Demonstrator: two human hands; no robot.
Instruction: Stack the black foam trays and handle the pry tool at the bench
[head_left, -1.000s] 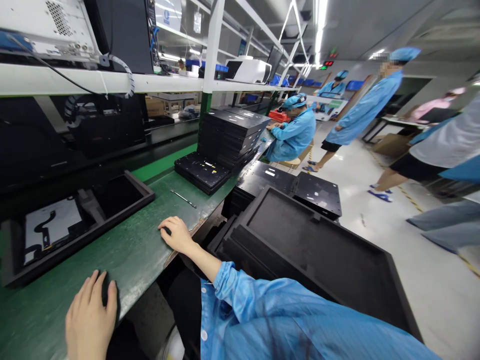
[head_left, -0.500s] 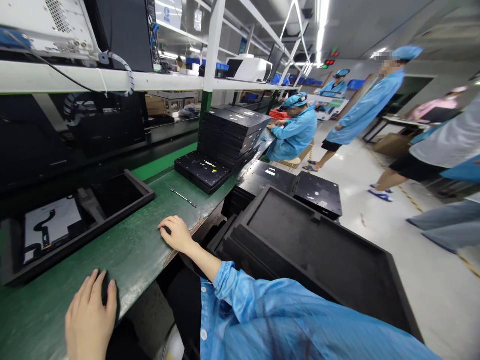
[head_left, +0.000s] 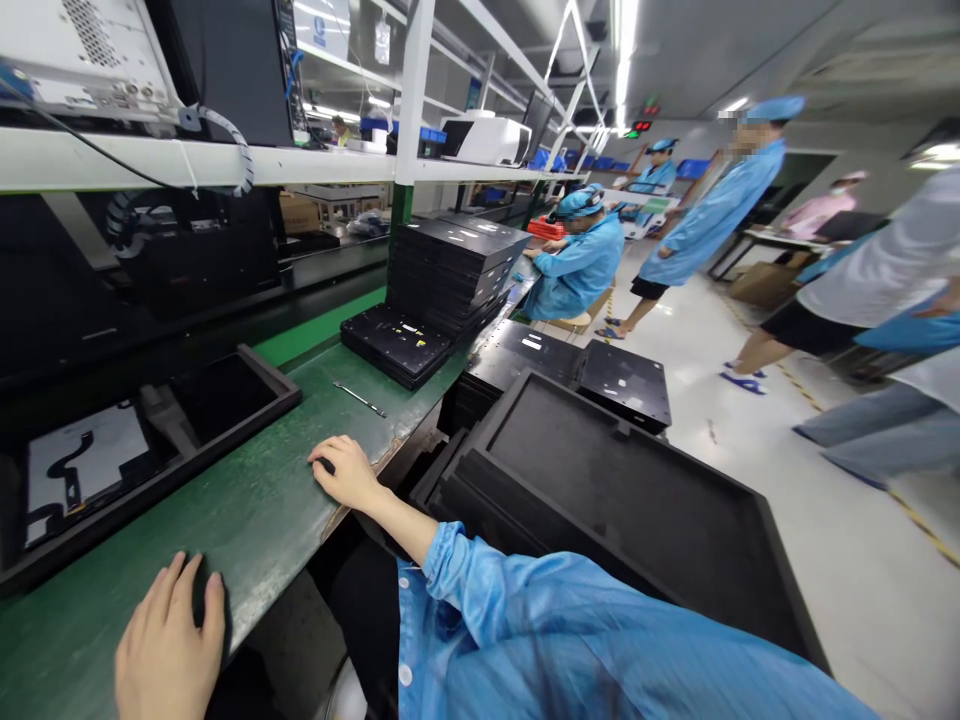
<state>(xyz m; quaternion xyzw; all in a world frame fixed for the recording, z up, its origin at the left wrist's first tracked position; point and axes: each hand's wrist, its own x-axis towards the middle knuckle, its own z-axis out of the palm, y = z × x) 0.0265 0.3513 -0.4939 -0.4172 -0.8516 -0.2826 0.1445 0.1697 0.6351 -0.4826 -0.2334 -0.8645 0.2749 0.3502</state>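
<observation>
Both hands rest on the green workbench (head_left: 262, 500). My left hand (head_left: 172, 640) lies palm down near the front edge at the lower left, its fingers stretched out and holding nothing. Further along the bench, my right hand (head_left: 346, 472) lies with its fingers slightly bent and apart, also with nothing visible in it. A thin metal tool, like a screwdriver or tweezers (head_left: 360, 399), lies just beyond my right hand. Left of the hands is a black foam tray (head_left: 247, 400) with a flat silver panel carrying black flex cables (head_left: 82, 470) in its left compartment.
Flat black panels (head_left: 450, 270) are stacked at the bench's far end. To my right, large black trays (head_left: 637, 480) sit beside more stacked black panels (head_left: 622, 380). A white shelf (head_left: 322, 172) runs above the bench. Several people in work coats (head_left: 577, 250) sit or stand farther off.
The view has shifted slightly, so the bench and its contents appear a little further left. Both hands keep their pose on the bench.
</observation>
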